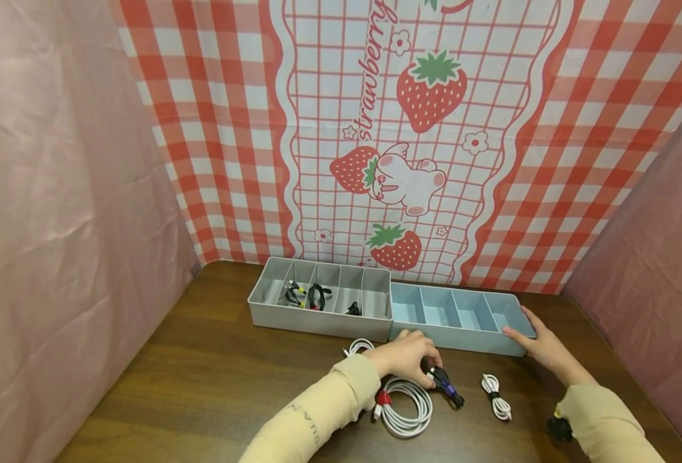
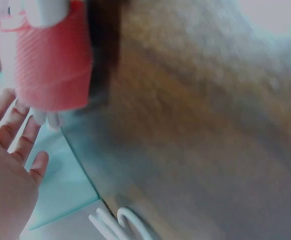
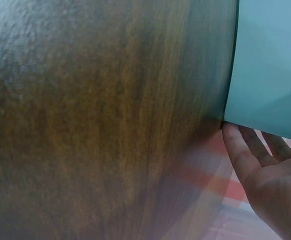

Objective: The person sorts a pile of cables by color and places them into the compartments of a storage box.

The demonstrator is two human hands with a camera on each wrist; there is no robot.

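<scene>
In the head view my left hand (image 1: 407, 357) bends over the upper end of a black cable (image 1: 447, 388) with a purple tie, thumb and forefinger on either side of that end. Beneath this wrist lies a coiled white cable (image 1: 407, 411); its red strap (image 2: 53, 65) looms large in the left wrist view. My right hand (image 1: 549, 347) holds the right end of the blue divided box (image 1: 456, 337), thumb over the front rim and fingers along the end wall (image 3: 270, 65). The blue box's compartments hold nothing.
A grey divided box (image 1: 317, 320) adjoins the blue one, with dark cables in its middle compartments. A small white cable (image 1: 359, 346) lies before it. White cable with black tie (image 1: 495, 397) and a black bundle (image 1: 560, 427) lie rightward. A checked cloth (image 1: 236, 161) hangs behind.
</scene>
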